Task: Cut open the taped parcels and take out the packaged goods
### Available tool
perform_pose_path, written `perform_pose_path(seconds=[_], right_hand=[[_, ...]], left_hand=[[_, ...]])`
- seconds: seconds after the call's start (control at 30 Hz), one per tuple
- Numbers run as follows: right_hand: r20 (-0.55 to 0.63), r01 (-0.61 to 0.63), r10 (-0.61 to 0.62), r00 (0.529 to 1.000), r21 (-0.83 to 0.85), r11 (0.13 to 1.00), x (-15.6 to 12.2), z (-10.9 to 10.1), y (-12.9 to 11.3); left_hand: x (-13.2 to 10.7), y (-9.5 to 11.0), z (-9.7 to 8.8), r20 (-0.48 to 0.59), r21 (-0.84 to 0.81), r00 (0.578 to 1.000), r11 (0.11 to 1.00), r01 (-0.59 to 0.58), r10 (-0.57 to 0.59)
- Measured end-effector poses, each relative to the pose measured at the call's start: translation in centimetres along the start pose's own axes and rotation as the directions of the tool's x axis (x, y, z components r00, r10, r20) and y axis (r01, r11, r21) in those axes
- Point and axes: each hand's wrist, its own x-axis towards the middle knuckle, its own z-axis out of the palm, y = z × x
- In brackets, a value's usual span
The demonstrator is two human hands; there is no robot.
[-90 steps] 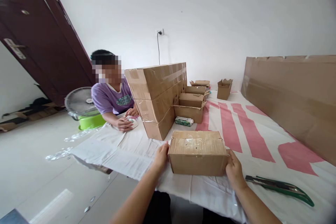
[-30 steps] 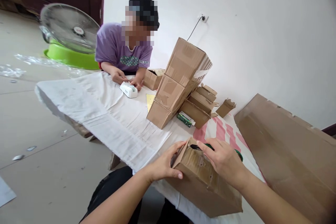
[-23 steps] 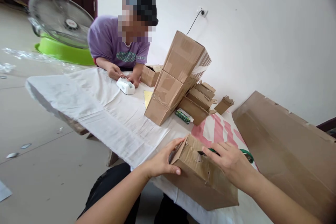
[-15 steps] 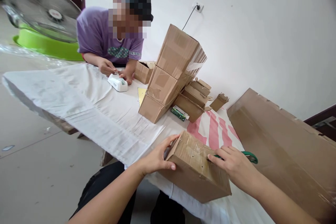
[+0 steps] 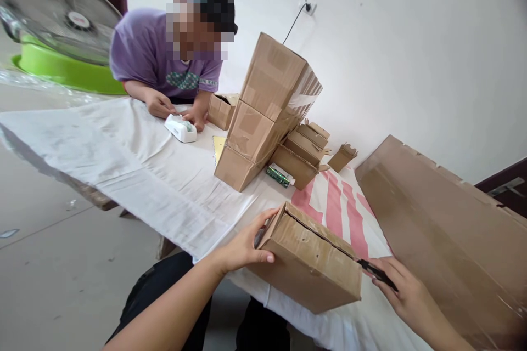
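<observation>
A taped cardboard box (image 5: pixel 317 255) stands at the table's near edge, and a dark slit runs along the seam of its top. My left hand (image 5: pixel 251 247) grips the box's left end, thumb on the near side and fingers over the far side. Past the box's right end, my right hand (image 5: pixel 405 290) is closed around a pair of scissors (image 5: pixel 377 273). Only their dark part shows, its tip at the right end of the seam; the rest is hidden by my hand.
Beyond my box rises a tall stack of cardboard boxes (image 5: pixel 263 115), with smaller open boxes (image 5: pixel 302 156) and a green-printed pack (image 5: pixel 280 175) beside it. A large cardboard sheet (image 5: pixel 444 236) leans at right. Across the table a person (image 5: pixel 164 60) handles a white tape dispenser (image 5: pixel 181 128).
My right hand has moved right with the scissors, from the middle of the box top to beyond its right end. The taped seam has parted into a slit. My left hand stays put.
</observation>
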Motion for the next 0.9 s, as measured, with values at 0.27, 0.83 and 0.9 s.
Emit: perform_pose_path(seconds=[0.27,0.83,0.9], right_hand=[[0.266,-0.313,0.257,0.929,0.195,0.93,-5.0,9.5,2.0],[0.015,-0.243,0.273,0.962,0.506,0.828,10.7,0.2,-8.2],[0.097,-0.284,0.273,0.957,0.507,0.814,12.4,0.5,-9.8]], left_hand=[[0.0,0.1,0.0,0.023,-0.001,1.0,1.0,0.014,-0.014],[0.0,-0.6,-0.1,0.049,0.033,0.999,0.999,0.003,-0.004],[0.0,-0.6,-0.1,0.053,0.033,0.999,0.999,0.012,-0.014]])
